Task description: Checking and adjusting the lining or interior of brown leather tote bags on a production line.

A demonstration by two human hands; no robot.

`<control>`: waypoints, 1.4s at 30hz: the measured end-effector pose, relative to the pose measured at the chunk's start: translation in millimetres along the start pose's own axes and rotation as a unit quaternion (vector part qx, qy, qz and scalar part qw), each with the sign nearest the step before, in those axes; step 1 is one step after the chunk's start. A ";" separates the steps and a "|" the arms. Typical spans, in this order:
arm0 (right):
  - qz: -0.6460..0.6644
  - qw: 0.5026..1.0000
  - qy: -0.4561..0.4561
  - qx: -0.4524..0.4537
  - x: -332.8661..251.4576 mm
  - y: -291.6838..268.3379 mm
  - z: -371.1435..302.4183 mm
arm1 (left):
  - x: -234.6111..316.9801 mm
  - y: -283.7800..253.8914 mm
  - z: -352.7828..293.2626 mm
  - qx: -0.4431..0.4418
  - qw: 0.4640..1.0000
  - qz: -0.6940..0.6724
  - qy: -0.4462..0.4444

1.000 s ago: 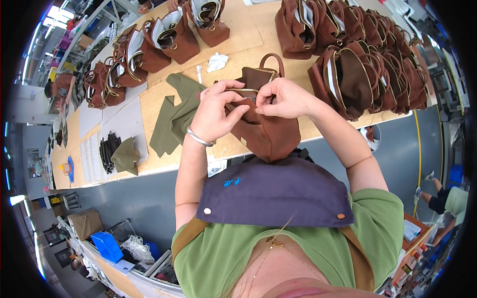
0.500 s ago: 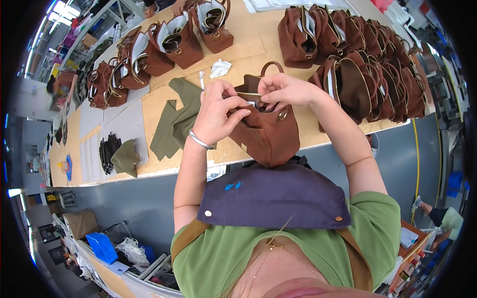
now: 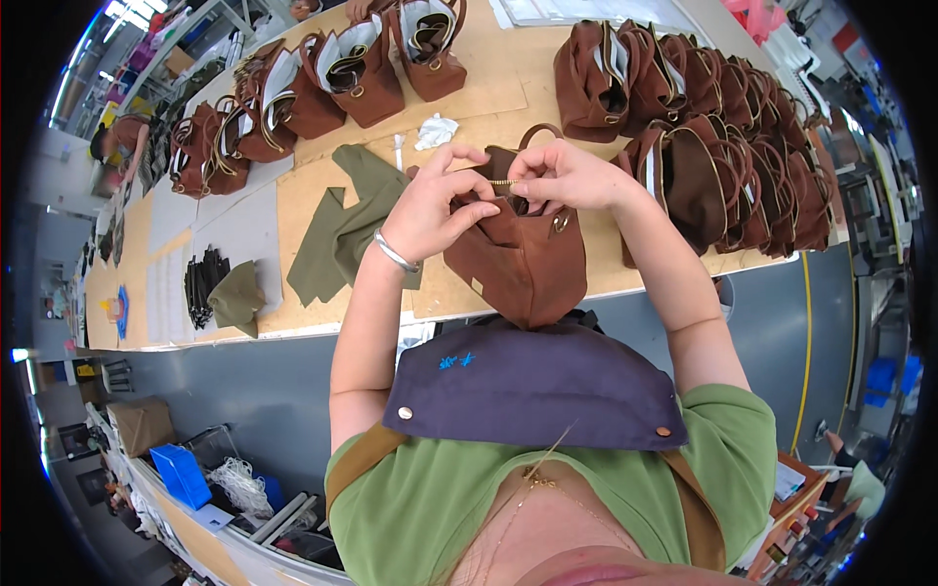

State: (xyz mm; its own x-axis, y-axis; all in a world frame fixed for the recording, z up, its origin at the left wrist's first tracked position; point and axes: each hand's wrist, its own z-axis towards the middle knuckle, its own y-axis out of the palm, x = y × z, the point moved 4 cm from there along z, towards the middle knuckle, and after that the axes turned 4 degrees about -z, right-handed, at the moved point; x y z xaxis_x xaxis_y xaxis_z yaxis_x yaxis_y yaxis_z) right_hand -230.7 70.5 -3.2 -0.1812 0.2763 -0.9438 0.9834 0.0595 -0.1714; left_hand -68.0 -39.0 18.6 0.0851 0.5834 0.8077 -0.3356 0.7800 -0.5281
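Note:
A brown handbag (image 3: 518,266) with a gold ring on its side rests at the table's near edge, tipped toward my body. My left hand (image 3: 438,203) pinches the left part of its upper rim between thumb and fingers; some fingertips are hidden by the bag. Across the opening runs a short stretch of gold-toothed zipper (image 3: 501,183). Its right end is pinched between the thumb and forefinger of my right hand (image 3: 575,178). Behind the hands, one handle (image 3: 539,128) of the bag stands up. The inside of the bag is mostly covered by my hands.
Several finished-looking brown bags (image 3: 699,122) crowd the table's right side, and more (image 3: 362,83) line the far left. Olive fabric pieces (image 3: 347,230), black strips (image 3: 203,288) and crumpled white paper (image 3: 436,131) lie nearby. At the far edge, part of another person's hand (image 3: 358,10) shows.
My left fingers have shifted along the rim, with the forefinger more raised. Less of the zipper shows between the hands. The whole view has moved slightly.

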 end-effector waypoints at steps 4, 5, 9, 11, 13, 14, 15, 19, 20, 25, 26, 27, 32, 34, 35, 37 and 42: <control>-0.020 1.000 -0.009 -0.013 -6.3 -0.7 0.1 | 1.9 -1.5 9.7 -0.037 0.999 0.002 0.020; -0.022 0.999 -0.015 -0.019 -6.9 -0.7 0.4 | 0.5 -1.0 9.0 -0.035 0.999 0.005 0.007; -0.025 0.999 -0.031 -0.022 -8.1 -0.7 0.3 | -3.2 0.8 7.8 -0.027 0.998 0.060 0.012; -0.035 0.999 -0.034 -0.017 -7.9 -0.8 0.5 | -1.4 1.0 6.9 -0.022 0.995 0.095 0.025; -0.039 0.998 -0.034 -0.018 -9.7 0.2 0.4 | -0.7 1.3 5.3 -0.017 0.993 0.115 0.019; -0.041 0.998 -0.035 -0.019 -10.3 0.6 0.4 | -0.9 1.2 4.9 -0.020 0.993 0.113 0.011; -0.042 0.998 -0.036 -0.019 -10.3 0.6 0.4 | -0.7 0.8 4.9 -0.022 0.994 0.110 0.004; -0.028 0.999 -0.042 -0.013 -9.0 1.7 0.2 | 3.8 -0.1 3.8 -0.019 0.995 0.098 -0.008; -0.020 0.999 -0.043 -0.010 -8.4 2.0 0.1 | 4.0 -0.2 3.4 -0.017 0.995 0.100 -0.001; -0.030 0.998 -0.062 0.001 -4.2 2.3 1.5 | 5.0 0.0 1.6 -0.010 0.993 0.104 0.048; -0.034 0.997 -0.064 0.011 -3.5 1.6 1.9 | 5.3 0.1 1.5 -0.009 0.993 0.107 0.053; -0.040 0.997 -0.062 0.014 -3.9 1.9 1.8 | 5.6 -0.1 0.9 -0.006 0.992 0.110 0.057; -0.065 0.995 -0.077 0.014 -7.9 4.3 0.1 | 5.2 1.2 -0.7 -0.006 0.994 0.109 0.001; -0.076 0.994 -0.075 0.004 -12.8 5.4 -2.0 | 6.8 1.7 -0.6 -0.005 0.993 0.115 -0.021; -0.082 0.994 -0.075 0.000 -14.4 6.1 -2.5 | 6.6 2.4 -0.9 -0.003 0.993 0.115 -0.025; -0.095 0.993 -0.071 -0.004 -14.3 5.4 -2.5 | 4.7 3.9 -0.7 0.000 0.993 0.113 -0.031; -0.081 0.995 -0.063 -0.006 -12.1 6.3 -3.6 | 10.3 1.7 -1.0 0.006 0.994 0.099 -0.040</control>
State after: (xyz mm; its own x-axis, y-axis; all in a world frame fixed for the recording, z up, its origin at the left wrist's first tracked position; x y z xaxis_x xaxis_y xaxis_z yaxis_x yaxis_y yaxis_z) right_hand -222.3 71.0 8.2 -0.3342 0.1395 -0.9321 0.9410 0.1052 -0.3216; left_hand -66.8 -31.4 25.8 -0.0590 0.7047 0.7071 -0.3500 0.6487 -0.6757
